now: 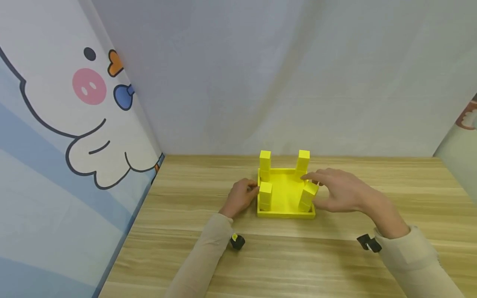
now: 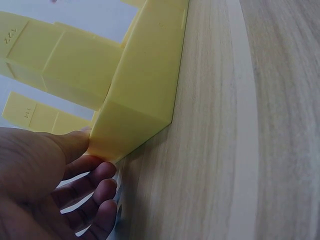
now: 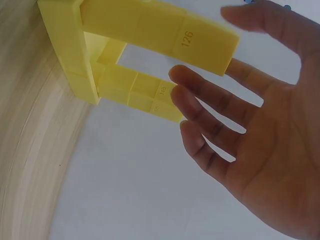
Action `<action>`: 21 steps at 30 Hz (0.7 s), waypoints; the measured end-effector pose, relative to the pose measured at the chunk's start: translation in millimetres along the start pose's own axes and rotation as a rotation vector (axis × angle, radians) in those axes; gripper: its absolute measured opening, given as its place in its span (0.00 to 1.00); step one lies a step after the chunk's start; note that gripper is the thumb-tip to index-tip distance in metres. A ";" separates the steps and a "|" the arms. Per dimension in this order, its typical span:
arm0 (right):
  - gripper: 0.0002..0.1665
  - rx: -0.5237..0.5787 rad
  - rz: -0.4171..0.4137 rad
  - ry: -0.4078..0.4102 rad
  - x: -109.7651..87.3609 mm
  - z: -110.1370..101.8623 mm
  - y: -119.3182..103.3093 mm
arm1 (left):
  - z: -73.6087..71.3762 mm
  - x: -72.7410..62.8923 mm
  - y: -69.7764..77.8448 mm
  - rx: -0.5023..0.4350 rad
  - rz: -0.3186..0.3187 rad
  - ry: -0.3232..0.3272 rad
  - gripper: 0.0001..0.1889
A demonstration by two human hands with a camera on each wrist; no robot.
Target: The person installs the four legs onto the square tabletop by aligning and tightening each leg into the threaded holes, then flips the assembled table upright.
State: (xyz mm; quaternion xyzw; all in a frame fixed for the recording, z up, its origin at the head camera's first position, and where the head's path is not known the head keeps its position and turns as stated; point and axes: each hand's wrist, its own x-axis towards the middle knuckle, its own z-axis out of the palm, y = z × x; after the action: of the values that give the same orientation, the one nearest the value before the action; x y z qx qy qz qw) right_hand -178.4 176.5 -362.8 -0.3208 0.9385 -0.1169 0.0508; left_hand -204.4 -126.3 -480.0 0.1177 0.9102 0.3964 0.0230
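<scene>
A shallow yellow tray (image 1: pixel 286 215) lies on the table, with a stack of yellow blocks upright near each corner. My left hand (image 1: pixel 240 198) pinches the tray's left wall between thumb and index finger, the other fingers loosely bent below in the left wrist view. My right hand (image 1: pixel 344 190) is at the front right stack (image 1: pixel 308 196), which leans to the right. In the right wrist view, its thumb stands apart from the top block (image 3: pixel 207 45) marked 126, and the relaxed fingers reach along the block's other side, the index finger partly hidden behind it.
At the back of the tray stand a left stack (image 1: pixel 265 164) and a right stack (image 1: pixel 303 162); the front left stack (image 1: pixel 266 196) is close to my left fingers. The wooden table (image 1: pixel 283 265) meets a pale cloth backdrop (image 1: pixel 223 82). A cartoon-printed cloth (image 1: pixel 48 103) hangs at left.
</scene>
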 end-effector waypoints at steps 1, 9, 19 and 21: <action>0.32 -0.001 -0.002 0.000 -0.3 -0.1 -0.2 | -0.2 0.2 0.0 0.005 0.004 0.001 0.13; 0.24 -0.002 -0.013 0.011 -0.9 -3.2 -1.9 | -1.1 1.3 0.0 0.023 0.008 -0.004 0.11; 0.18 -0.032 0.024 0.035 2.2 -4.0 -7.3 | -2.3 0.3 1.0 0.013 -0.003 -0.012 0.11; 0.19 -0.039 0.028 0.040 2.8 -3.2 -7.4 | -2.4 0.2 1.3 0.014 0.000 -0.010 0.11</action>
State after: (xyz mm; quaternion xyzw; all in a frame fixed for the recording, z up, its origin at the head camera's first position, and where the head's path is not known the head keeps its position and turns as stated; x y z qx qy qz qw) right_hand -176.9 169.7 -357.8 -0.3060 0.9459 -0.1045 0.0273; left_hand -204.6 -127.1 -477.3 0.1198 0.9128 0.3896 0.0270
